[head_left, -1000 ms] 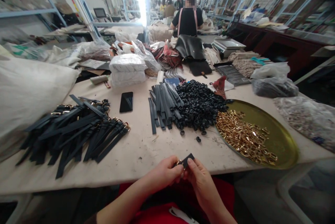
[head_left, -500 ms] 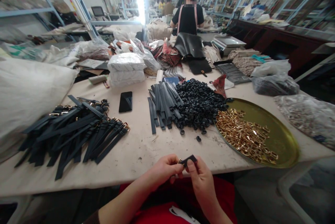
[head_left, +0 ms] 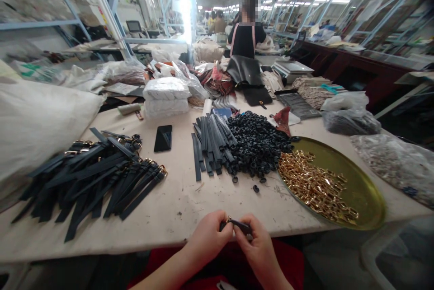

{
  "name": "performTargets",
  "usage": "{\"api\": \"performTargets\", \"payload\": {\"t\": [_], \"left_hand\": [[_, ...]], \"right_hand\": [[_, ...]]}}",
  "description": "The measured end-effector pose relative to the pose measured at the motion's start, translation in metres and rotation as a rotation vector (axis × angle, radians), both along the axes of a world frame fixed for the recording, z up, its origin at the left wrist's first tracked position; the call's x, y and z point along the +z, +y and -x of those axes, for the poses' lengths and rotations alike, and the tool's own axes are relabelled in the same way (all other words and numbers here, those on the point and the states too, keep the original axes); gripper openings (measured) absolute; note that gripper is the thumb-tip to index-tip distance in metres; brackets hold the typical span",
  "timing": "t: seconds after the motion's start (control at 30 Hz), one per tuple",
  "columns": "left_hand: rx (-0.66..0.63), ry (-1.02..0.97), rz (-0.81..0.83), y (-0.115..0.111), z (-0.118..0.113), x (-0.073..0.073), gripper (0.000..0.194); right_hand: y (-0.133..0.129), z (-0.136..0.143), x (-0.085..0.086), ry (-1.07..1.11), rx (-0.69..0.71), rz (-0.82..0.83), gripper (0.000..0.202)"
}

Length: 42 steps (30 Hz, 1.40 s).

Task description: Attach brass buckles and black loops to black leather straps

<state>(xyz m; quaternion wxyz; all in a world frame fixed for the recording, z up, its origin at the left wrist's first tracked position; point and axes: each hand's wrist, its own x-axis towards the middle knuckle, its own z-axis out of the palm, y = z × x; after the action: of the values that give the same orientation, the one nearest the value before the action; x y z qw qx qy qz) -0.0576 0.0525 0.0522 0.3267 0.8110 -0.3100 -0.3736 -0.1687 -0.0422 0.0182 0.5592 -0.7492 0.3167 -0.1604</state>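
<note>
At the table's front edge, my left hand (head_left: 212,232) and my right hand (head_left: 256,239) meet around a short black strap (head_left: 241,225). A gold buckle (head_left: 228,220) shows beside the left fingertips, at the strap's left end. Both hands are closed on this piece, the right one pinching the strap between thumb and fingers. The far ends of the strap are partly hidden by my fingers. Beyond my hands lie loose black strips (head_left: 213,145), a heap of small black loops (head_left: 254,143) and a brass-coloured tray (head_left: 362,177) with many gold buckles (head_left: 315,184).
Black straps with buckles (head_left: 98,172) are piled at left, beside a large white sack (head_left: 40,118). A phone (head_left: 163,138) lies mid-table. Wrapped white packs (head_left: 166,96), a black leather bag (head_left: 246,73) and plastic bags (head_left: 351,111) stand farther back. A person (head_left: 247,39) works beyond.
The view has tilted up slightly, so the table sits lower in it. My hands have turned the strap, which now shows more edge-on and slopes down to the right.
</note>
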Motion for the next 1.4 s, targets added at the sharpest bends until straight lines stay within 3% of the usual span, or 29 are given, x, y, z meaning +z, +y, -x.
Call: {"api": "performTargets", "payload": {"t": [0.23, 0.4, 0.5, 0.57, 0.67, 0.77, 0.9, 1.17, 1.4], "left_hand": [[-0.111, 0.050, 0.039, 0.001, -0.006, 0.010, 0.022], [-0.005, 0.140, 0.061, -0.002, -0.013, 0.005, 0.023], [-0.046, 0.220, 0.150, -0.004, -0.012, 0.004, 0.033], [-0.091, 0.214, 0.165, -0.007, -0.010, 0.003, 0.027], [-0.027, 0.223, 0.136, -0.012, -0.008, -0.002, 0.022], [0.040, 0.261, 0.129, -0.015, -0.007, -0.010, 0.017], [0.090, 0.249, 0.130, -0.017, -0.007, -0.013, 0.015], [0.039, 0.047, 0.117, -0.026, -0.007, -0.007, 0.016], [0.103, -0.056, 0.221, -0.023, -0.006, 0.000, 0.019]], "right_hand": [[-0.013, -0.003, 0.002, -0.043, 0.093, -0.321, 0.030], [-0.010, -0.003, 0.012, -0.122, 0.229, -0.190, 0.028], [-0.029, -0.001, 0.016, -0.025, 0.335, -0.067, 0.034], [-0.052, -0.004, 0.016, 0.084, 0.218, 0.128, 0.038], [-0.089, -0.014, 0.009, 0.164, 0.001, 0.359, 0.028], [-0.106, -0.027, -0.001, 0.200, -0.014, 0.461, 0.015], [-0.099, -0.035, -0.012, 0.209, 0.047, 0.483, 0.015], [-0.081, -0.026, -0.015, 0.129, 0.016, 0.272, 0.006], [-0.057, -0.020, -0.001, 0.002, 0.087, -0.322, 0.029]]}}
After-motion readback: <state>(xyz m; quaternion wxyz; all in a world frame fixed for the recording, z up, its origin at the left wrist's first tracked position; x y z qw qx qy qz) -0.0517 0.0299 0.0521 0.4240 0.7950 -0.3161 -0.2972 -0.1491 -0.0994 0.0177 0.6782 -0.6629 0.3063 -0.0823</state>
